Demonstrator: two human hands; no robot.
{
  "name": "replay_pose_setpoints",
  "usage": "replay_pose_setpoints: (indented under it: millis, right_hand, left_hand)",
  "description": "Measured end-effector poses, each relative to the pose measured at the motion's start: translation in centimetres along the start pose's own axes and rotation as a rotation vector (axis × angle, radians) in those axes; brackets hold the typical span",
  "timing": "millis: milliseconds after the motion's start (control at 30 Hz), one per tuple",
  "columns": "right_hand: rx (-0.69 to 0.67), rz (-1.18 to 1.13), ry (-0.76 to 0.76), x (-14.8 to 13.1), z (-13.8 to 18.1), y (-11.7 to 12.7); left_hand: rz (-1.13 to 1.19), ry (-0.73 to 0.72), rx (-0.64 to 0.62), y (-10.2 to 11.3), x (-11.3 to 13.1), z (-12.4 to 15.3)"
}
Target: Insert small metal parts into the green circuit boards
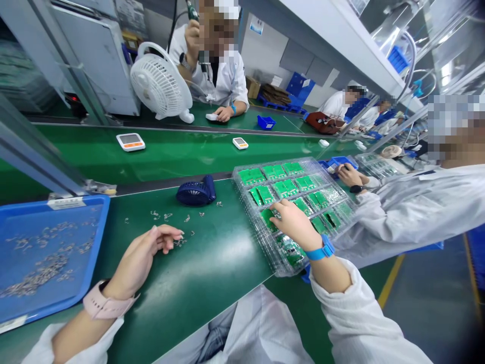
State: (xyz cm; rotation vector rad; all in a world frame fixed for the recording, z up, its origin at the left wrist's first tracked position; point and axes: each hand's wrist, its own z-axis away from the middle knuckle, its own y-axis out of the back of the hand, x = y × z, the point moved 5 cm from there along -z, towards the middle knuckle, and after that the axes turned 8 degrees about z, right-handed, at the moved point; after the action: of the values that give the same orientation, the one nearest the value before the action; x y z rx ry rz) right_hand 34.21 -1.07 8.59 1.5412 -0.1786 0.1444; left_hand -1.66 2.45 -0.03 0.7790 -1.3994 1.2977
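My left hand [142, 255] is over the green bench, fingers loosely bent and thumb apart from the fingertips. Under and beside those fingertips lies a small cluster of metal clips [180, 243], and several more are scattered farther back. My right hand [294, 226] reaches into a clear plastic tray [257, 240] of green circuit boards. Its thumb and fingers close on the edge of one circuit board [267, 219] in the tray's left column. Part of that board is hidden by the fingers.
A blue tray [103, 237] of metal parts stands at the left. A dark blue handheld fan [195, 193] lies behind the loose parts. Two timers [131, 142] rest on the green strip beyond. A co-worker's hands [350, 176] are at a blue bin beside the clear tray.
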Motion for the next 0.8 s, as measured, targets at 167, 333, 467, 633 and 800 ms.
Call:
replay_pose_setpoints:
  millis: [167, 333, 467, 633, 800]
  right_hand:
    - [0.075, 0.127, -0.03, -0.42, 0.27, 0.46]
    - [0.058, 0.108, 0.033, -0.54, 0.39, -0.07]
    - [0.044, 0.141, -0.015, -0.23, 0.41, -0.48]
    - [0.081, 0.155, -0.032, -0.1, 0.34, -0.17]
    - [0.085, 0.207, -0.046, -0.37, 0.41, 0.04]
  left_hand:
    - [0.005, -0.003, -0.002, -0.16, 0.05, -0.06]
    - [0.002, -0.004, -0.001, -0.17, 0.03, -0.08]
    - [-0.002, 0.004, 0.0, -0.08, -0.06, -0.06]
    - [-0.006, -0.001, -0.004, -0.17, 0.08, -0.08]
    - [-0.011, 0.0, -0.017, -0.24, 0.19, 0.0]
